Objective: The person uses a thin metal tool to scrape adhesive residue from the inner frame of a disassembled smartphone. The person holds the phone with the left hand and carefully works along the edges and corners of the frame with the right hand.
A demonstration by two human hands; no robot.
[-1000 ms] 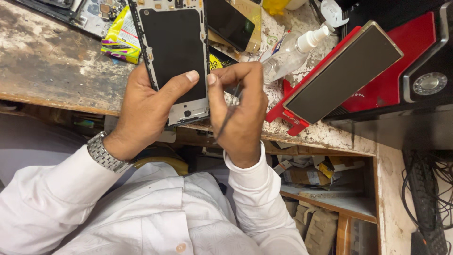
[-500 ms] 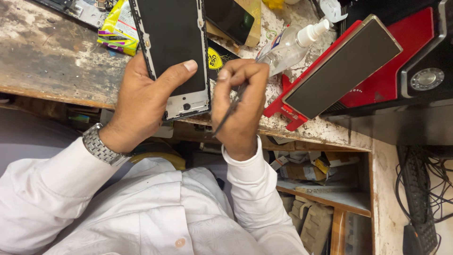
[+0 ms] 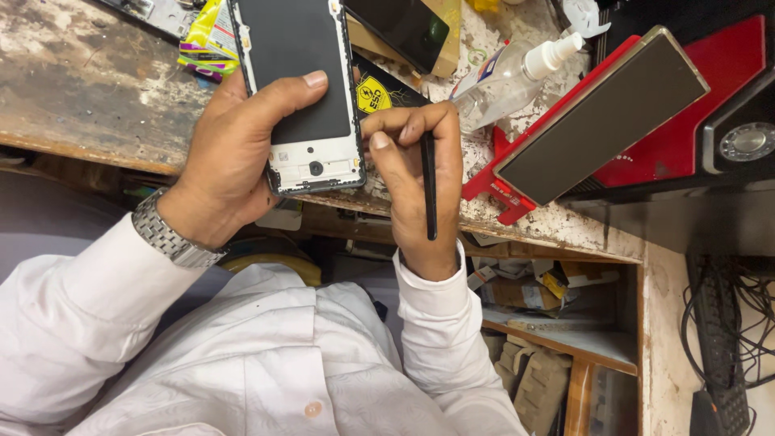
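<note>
My left hand grips a white phone frame with a black panel, thumb laid across its face, held over the front edge of the workbench. A metal watch sits on that wrist. My right hand is closed around a thin black tool, held like a pen, its shaft running down the back of the hand. The fingertips sit just right of the phone's lower corner. The tool's tip is hidden behind the fingers.
A clear spray bottle lies on the bench. A flat dark plate on a red stand sits at the right. A yellow packet, a black sticker pad and another dark phone lie behind. Shelves with clutter are below.
My right hand has shifted slightly right and turned, so the black tool now lies upright along it. The phone stays in my left hand.
</note>
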